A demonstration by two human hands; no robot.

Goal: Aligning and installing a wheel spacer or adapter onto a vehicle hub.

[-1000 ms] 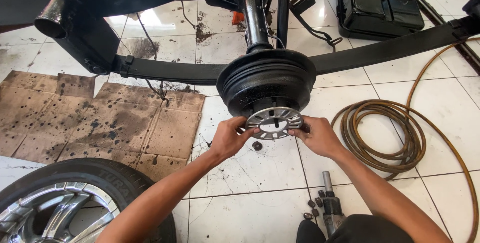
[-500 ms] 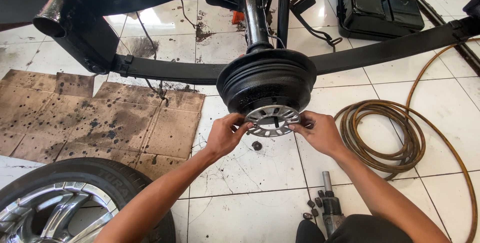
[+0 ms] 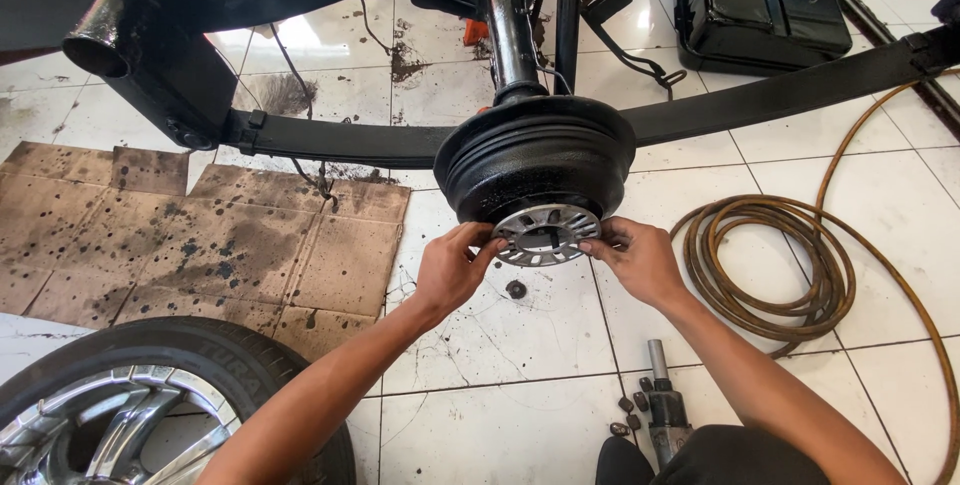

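My left hand [image 3: 452, 270] at 9 o'clock, right hand [image 3: 637, 259] at 3 o'clock, fingers pinching silver spacer disc [image 3: 546, 235]. Disc moved up since a second ago, now flush against black drum [image 3: 538, 163]; seating looks nearly done.

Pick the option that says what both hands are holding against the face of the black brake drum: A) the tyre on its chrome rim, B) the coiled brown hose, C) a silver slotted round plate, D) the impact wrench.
C: the left hand and right hand grip opposite edges of the silver slotted plate at the black brake drum.
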